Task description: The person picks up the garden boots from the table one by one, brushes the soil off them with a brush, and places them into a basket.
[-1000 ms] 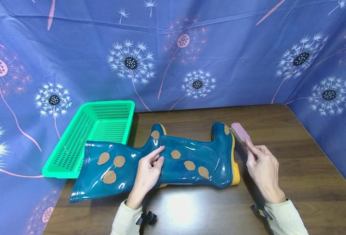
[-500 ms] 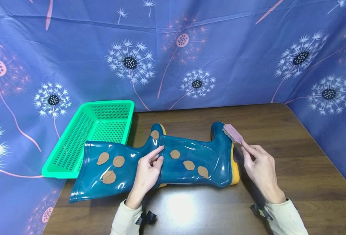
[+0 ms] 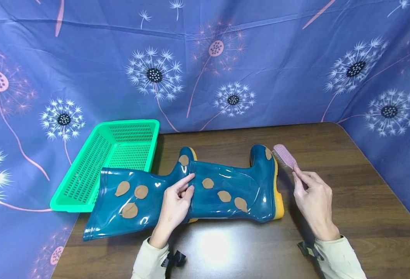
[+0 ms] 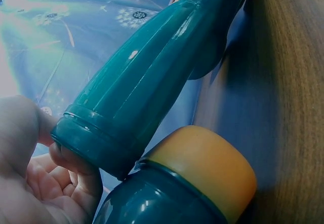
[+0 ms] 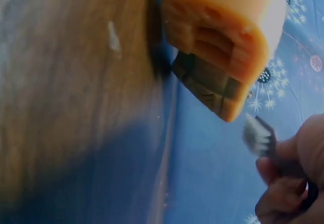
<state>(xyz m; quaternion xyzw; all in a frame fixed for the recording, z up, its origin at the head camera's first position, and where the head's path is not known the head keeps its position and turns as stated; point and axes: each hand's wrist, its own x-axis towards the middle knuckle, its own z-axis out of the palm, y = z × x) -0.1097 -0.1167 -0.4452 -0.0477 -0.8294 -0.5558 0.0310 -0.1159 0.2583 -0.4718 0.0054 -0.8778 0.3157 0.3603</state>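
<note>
While the left hand (image 3: 175,201) grips the right boot (image 3: 232,180) at its cuff, the right hand (image 3: 315,203) pinches a pink brush (image 3: 285,155) by the handle, its bristles just beside that boot's toe. On the wooden table (image 3: 347,186), the right boot lies on its side with its cuff overlapping the foot of the left boot (image 3: 156,190). Each shows 3 brown patches (image 3: 224,196) on the shaft and 1 on the toe. Behind the left boot's shaft sits a green basket (image 3: 86,166), near the blue cloth (image 3: 278,77).
</note>
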